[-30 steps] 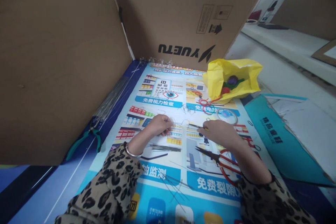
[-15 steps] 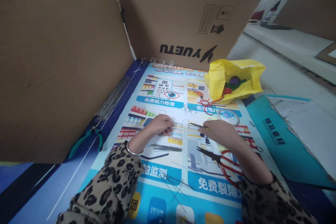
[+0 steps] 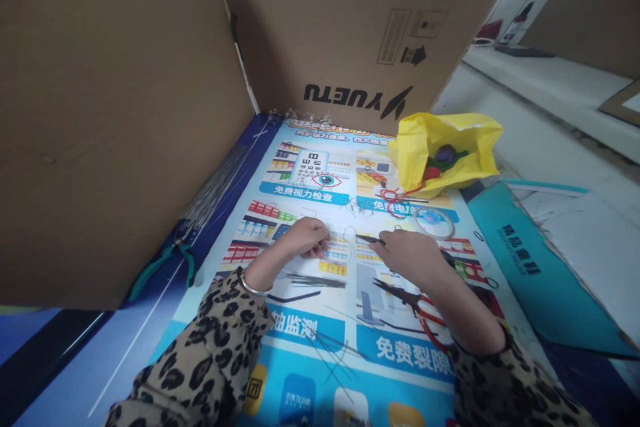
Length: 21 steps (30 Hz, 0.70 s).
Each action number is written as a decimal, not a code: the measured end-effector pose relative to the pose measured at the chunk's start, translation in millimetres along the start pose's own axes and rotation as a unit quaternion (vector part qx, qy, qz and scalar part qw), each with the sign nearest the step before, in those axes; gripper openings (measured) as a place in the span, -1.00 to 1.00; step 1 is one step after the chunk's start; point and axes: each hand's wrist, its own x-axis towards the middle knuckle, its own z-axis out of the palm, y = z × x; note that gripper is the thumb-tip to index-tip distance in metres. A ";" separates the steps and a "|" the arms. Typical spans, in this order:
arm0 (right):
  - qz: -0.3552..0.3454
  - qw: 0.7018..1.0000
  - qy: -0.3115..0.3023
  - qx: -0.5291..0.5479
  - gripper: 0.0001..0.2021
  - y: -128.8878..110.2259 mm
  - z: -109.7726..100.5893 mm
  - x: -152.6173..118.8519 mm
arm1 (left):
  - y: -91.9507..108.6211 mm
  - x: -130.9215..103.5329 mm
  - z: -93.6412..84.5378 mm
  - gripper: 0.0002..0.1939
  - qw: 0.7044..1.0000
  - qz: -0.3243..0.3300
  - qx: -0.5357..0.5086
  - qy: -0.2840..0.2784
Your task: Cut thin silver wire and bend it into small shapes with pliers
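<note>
Head view: over the middle of the tabletop (image 3: pixel 160 327), the left hand (image 3: pixel 311 238) pinches a thin wire (image 3: pixel 354 235) — the right hand (image 3: pixel 411 252) grasps a pointed tool (image 3: pixel 369 239), tip near the wire — with red-handled scissors (image 3: pixel 403 294) nearer the front edge.

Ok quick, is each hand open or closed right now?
Left hand: closed, seemingly pinching a thin, bent, silvery metal wire.
Right hand: closed on a slim, dark, pointed tool.
</note>
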 end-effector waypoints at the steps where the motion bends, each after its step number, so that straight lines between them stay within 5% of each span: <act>1: 0.001 1.000 0.012 -0.009 -0.60 -2.5 0.4 -1.7 | 0.6 -0.4 0.1 -0.85 1.000 -0.001 0.002 0.000; 21: -0.013 0.999 -0.036 0.018 -0.50 3.4 -5.0 -0.7 | -0.3 1.8 -0.9 -0.87 0.999 -0.008 0.041 -0.007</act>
